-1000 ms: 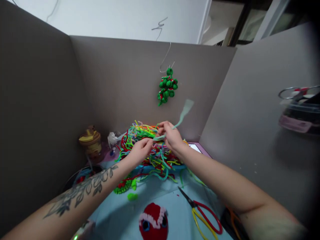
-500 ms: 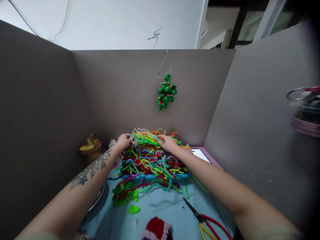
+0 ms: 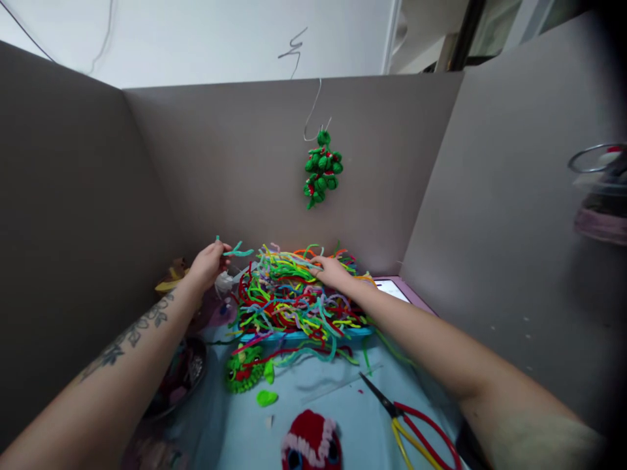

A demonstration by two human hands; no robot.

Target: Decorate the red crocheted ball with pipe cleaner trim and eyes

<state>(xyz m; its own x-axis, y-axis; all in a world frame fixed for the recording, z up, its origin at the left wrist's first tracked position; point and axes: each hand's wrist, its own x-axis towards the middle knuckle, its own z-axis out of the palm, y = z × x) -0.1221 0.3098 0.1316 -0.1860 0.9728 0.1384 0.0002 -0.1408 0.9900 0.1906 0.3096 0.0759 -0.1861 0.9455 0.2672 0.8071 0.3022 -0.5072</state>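
Note:
My left hand (image 3: pixel 208 262) is raised left of the pile, its fingers closed on a few short teal pipe cleaners (image 3: pixel 238 251). My right hand (image 3: pixel 330 271) reaches into the top of a tangled heap of multicoloured pipe cleaners (image 3: pixel 289 307), fingers bent around some strands; their tips are partly hidden. The heap fills a blue tray (image 3: pixel 360 333). In front of it lie a green fuzzy creature head (image 3: pixel 245 370) and bright green pieces (image 3: pixel 267 397). A red fuzzy figure with a pink zigzag edge (image 3: pixel 311 437) sits closer to me.
Pliers with red and yellow handles (image 3: pixel 396 418) lie at right, beside a clear strip (image 3: pixel 337 384). A dark bowl (image 3: pixel 193 372) stands at left. A green bundle (image 3: pixel 323 166) hangs from a wire on the grey back panel (image 3: pixel 220 150). A phone-like screen (image 3: pixel 393 290) is behind my right forearm.
My left hand has moved left and up, away from the heap, with teal pipe cleaners in it. My right hand stays at the heap. The view has shifted slightly.

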